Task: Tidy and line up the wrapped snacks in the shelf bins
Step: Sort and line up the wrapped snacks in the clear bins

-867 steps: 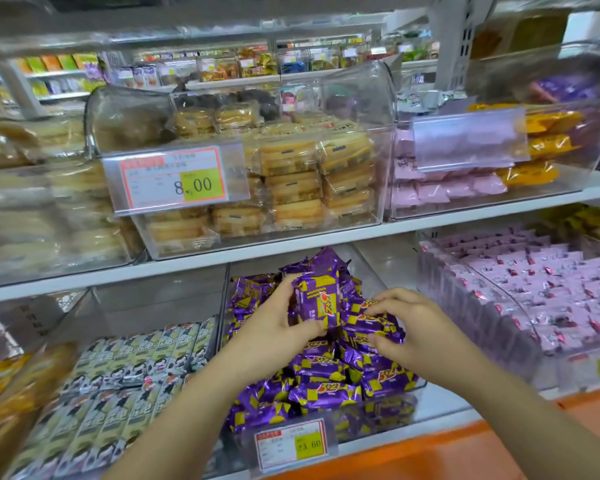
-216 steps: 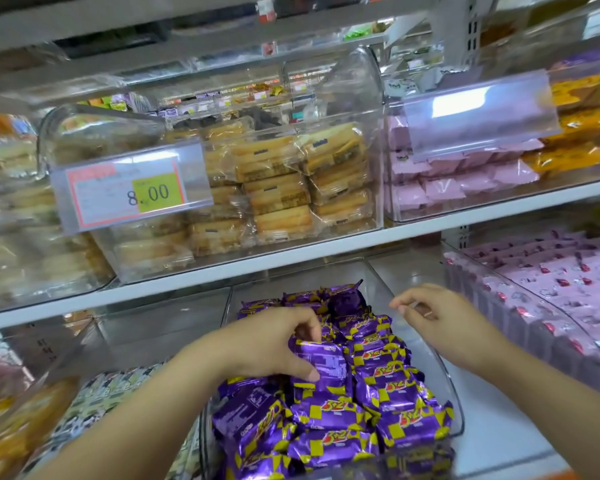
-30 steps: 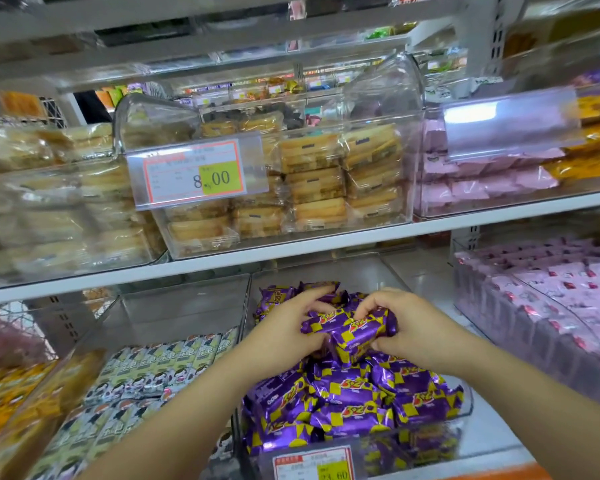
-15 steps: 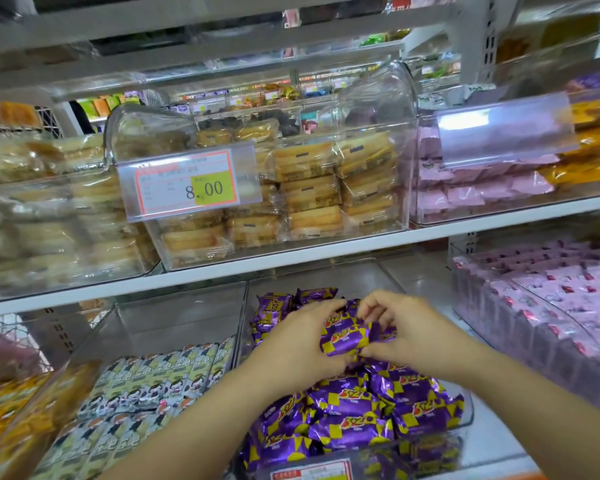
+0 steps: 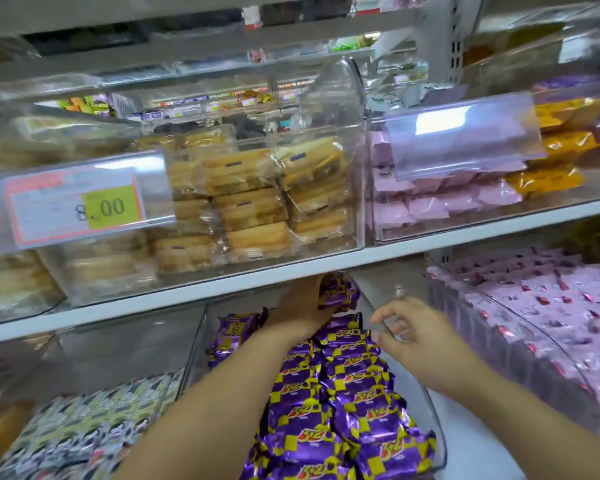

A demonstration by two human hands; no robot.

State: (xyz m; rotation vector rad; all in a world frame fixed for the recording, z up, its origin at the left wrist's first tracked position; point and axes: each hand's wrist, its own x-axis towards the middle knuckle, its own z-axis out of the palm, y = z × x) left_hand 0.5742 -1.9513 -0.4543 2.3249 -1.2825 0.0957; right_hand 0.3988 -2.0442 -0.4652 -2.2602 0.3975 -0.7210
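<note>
Purple snacks (image 5: 343, 393): rows fill the clear bin (image 5: 426, 414).
Right hand (image 5: 413, 332): loosely curled, empty, beside the bin wall.
Left hand (image 5: 300, 306): grips one packet (image 5: 338, 292) at the back.
Advice: lay it flat, flush with the rows.

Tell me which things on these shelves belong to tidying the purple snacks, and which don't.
In the job: purple wrapped snacks, clear bin, left hand gripping some at the back, right hand by the bin wall.
Just there: biscuit packs, price tag, pink packets, black-and-white packets.
</note>
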